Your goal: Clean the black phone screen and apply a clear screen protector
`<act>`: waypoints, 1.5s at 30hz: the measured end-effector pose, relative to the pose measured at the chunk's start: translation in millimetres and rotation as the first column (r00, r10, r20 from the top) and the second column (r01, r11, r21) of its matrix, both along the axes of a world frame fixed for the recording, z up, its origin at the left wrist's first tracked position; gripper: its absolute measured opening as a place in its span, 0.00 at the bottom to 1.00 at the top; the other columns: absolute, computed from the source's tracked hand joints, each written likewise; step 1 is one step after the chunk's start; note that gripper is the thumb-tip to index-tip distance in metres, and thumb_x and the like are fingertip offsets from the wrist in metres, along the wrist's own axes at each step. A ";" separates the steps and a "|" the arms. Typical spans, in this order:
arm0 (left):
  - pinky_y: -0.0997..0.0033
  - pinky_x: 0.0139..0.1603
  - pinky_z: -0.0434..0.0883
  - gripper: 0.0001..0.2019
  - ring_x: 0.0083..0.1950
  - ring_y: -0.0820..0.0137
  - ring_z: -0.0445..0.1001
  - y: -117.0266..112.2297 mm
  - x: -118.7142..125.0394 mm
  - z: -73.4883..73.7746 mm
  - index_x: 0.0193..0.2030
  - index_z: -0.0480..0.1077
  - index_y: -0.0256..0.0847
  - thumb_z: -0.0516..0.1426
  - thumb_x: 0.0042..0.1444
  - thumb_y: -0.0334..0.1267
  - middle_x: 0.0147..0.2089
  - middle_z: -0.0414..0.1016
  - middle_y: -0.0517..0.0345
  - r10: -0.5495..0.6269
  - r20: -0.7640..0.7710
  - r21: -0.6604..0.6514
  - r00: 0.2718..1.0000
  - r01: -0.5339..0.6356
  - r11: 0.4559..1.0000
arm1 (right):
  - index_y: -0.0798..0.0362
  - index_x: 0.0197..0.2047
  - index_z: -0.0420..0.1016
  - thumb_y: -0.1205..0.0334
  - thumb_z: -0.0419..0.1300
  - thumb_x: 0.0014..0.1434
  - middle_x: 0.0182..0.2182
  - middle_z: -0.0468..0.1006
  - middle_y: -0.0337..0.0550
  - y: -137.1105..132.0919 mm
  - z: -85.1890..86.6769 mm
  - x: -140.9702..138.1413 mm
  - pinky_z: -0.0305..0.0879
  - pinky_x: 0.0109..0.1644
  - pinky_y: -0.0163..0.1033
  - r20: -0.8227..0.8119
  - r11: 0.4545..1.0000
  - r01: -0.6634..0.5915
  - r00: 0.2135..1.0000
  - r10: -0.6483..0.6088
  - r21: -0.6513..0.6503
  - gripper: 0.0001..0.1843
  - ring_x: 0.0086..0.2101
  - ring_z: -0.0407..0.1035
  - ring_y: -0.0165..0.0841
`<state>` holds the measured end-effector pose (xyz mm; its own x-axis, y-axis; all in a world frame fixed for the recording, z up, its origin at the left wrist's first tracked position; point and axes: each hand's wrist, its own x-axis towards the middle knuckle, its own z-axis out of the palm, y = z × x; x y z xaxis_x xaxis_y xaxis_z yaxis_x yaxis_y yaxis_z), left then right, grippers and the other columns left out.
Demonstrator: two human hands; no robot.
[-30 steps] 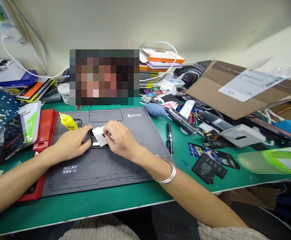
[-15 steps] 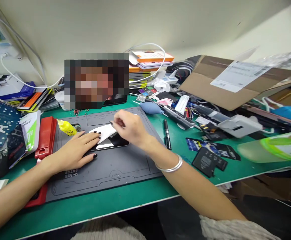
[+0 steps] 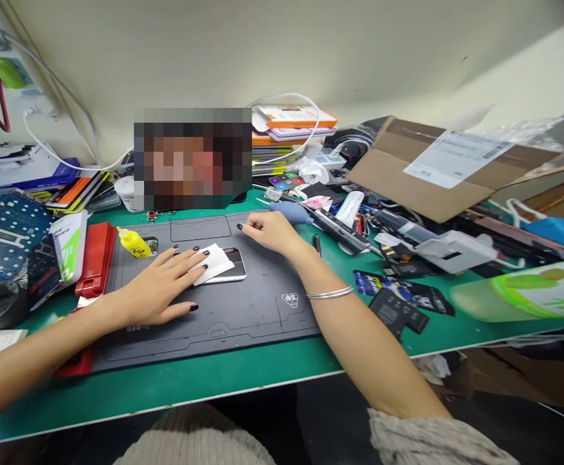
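At the left of the green table (image 3: 190, 387) a white and green packet (image 3: 71, 248) leans beside a red case (image 3: 95, 258), which runs along the edge of a grey mat (image 3: 243, 316). A yellow bottle (image 3: 134, 243) lies at a slant on the mat, its nozzle toward the far left. Next comes the person's left hand (image 3: 163, 290), palm down with the fingers spread, resting on a white tissue (image 3: 217, 263) and gripping nothing. The tissue lies over a phone (image 3: 236, 263), which is flat on the mat just under the left fingertips, its right end uncovered, dark and glossy. The step in hand seems to be wiping or pressing the phone's face through the tissue; continuing it would call for light, even pressure and a steady phone. Further right, the right hand (image 3: 270, 231) hovers apart from the phone, its fingers partly curled; whether they pinch anything cannot be told. If it is to help, it would need to come back to the phone's bare end. Close behind it sits a blue rubber bulb (image 3: 296, 212), then a pen (image 3: 317, 244) partly hidden by the wrist, a black battery (image 3: 398, 309) and a pale green bottle (image 3: 514, 294).
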<state>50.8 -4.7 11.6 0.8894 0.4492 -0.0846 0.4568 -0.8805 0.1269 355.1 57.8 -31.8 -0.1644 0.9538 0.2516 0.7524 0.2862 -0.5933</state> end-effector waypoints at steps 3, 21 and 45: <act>0.45 0.77 0.46 0.36 0.79 0.51 0.43 5.1 18.7 -4.9 0.75 0.48 0.34 0.52 0.67 0.51 0.78 0.43 0.38 -0.017 -0.033 0.027 0.999 0.018 0.999 | 0.49 0.19 0.59 0.53 0.56 0.59 0.18 0.67 0.37 2.4 -2.6 1.4 0.52 0.31 0.38 0.001 1.000 -0.017 1.000 0.017 -0.009 0.19 0.24 0.58 0.30; 0.43 0.75 0.48 0.46 0.79 0.44 0.41 3.8 73.0 -30.8 0.74 0.49 0.23 0.48 0.64 0.64 0.77 0.42 0.28 -0.020 -0.046 -0.022 0.999 0.019 1.000 | 0.50 0.20 0.62 0.56 0.54 0.60 0.20 0.72 0.39 2.4 -2.6 2.9 0.53 0.31 0.37 0.007 0.997 -0.061 0.998 0.061 -0.038 0.18 0.25 0.62 0.31; 0.50 0.76 0.47 0.44 0.78 0.45 0.46 -10.7 76.7 -40.6 0.72 0.52 0.20 0.48 0.66 0.62 0.76 0.48 0.27 0.092 -0.020 0.099 0.996 -0.089 0.991 | 0.50 0.23 0.70 0.55 0.52 0.61 0.21 0.75 0.40 -1.6 -8.2 4.3 0.56 0.34 0.38 0.037 0.995 -0.008 0.999 0.012 -0.098 0.17 0.27 0.68 0.34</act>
<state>127.5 -15.3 -29.0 0.8429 0.5350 -0.0575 0.5371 -0.8430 0.0297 359.4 56.2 -40.0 -0.1820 0.9717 0.1505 0.7722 0.2360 -0.5899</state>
